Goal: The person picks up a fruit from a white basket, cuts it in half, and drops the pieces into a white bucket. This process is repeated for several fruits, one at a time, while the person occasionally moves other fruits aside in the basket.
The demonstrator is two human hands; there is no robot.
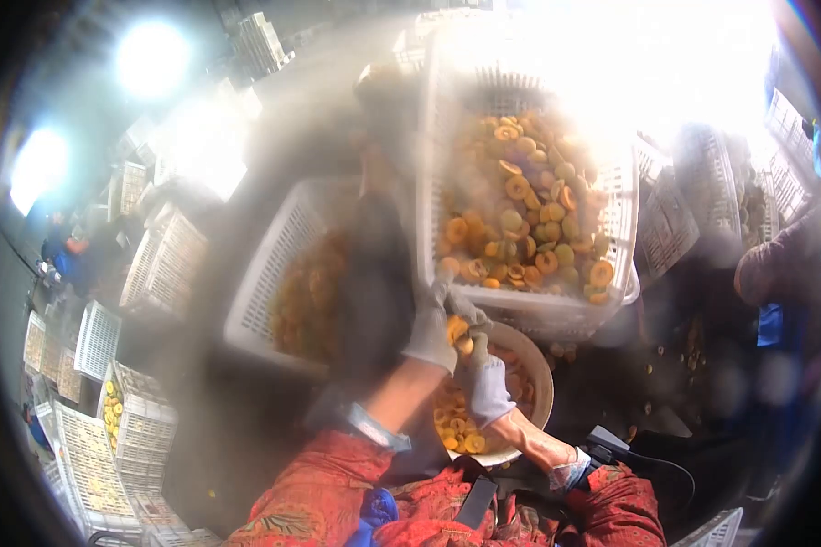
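Observation:
My left hand [434,326], in a pale glove, is closed around an orange halved fruit [456,329]. Close against it is my right hand [489,378], also gloved, with its fingers bent at the same fruit; whether it grips a piece or a tool is hidden. Both hands are above the left part of a round basin [545,386], where cut orange fruit [462,436] lies. Just beyond the hands stands a large white crate [426,182] of halved fruit [520,196]. Left of my forearm, a second white crate [266,273] holds more fruit, blurred.
Stacked white crates [160,255] stand at the left, one with yellow-green fruit [112,410]. A person in blue [64,255] is at the far left. Another person's sleeve [780,264] shows at the right. Fruit pieces lie scattered on the dark floor. Bright glare hides the top right.

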